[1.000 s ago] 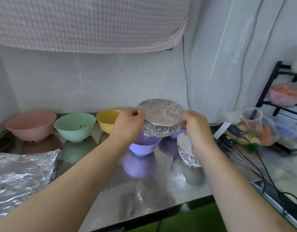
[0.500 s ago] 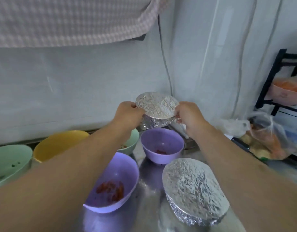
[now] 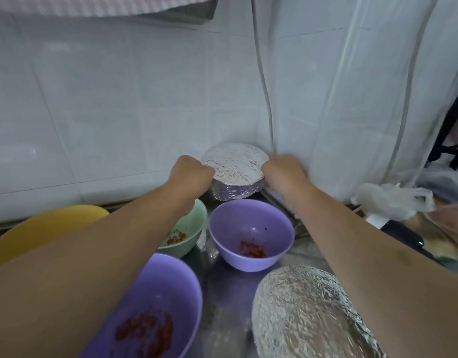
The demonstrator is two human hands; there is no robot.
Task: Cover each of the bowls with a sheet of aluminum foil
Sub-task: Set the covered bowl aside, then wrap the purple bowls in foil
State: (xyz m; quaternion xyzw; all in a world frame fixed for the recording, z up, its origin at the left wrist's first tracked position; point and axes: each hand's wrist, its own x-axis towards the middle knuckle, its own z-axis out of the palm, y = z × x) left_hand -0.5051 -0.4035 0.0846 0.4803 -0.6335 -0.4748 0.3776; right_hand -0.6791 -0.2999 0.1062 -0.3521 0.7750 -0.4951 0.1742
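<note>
left hand (image 3: 190,174) and right hand (image 3: 283,171) grip opposite sides of the foil-covered bowl (image 3: 234,167) at the back corner of the bench (image 3: 222,301). best to lower it level, release both sides together. count: two foil-covered bowls, second (image 3: 308,313) near me; two purple bowls, far (image 3: 251,233) and near (image 3: 155,306); one green (image 3: 191,226), one yellow (image 3: 44,226), all uncovered.

Foil-covered bowl (image 3: 235,171): I have carried it from above the purple bowls to the counter's back edge, low against the tiled wall corner. Left hand (image 3: 190,175) and right hand (image 3: 283,174) went with it, both still gripping its sides.
</note>
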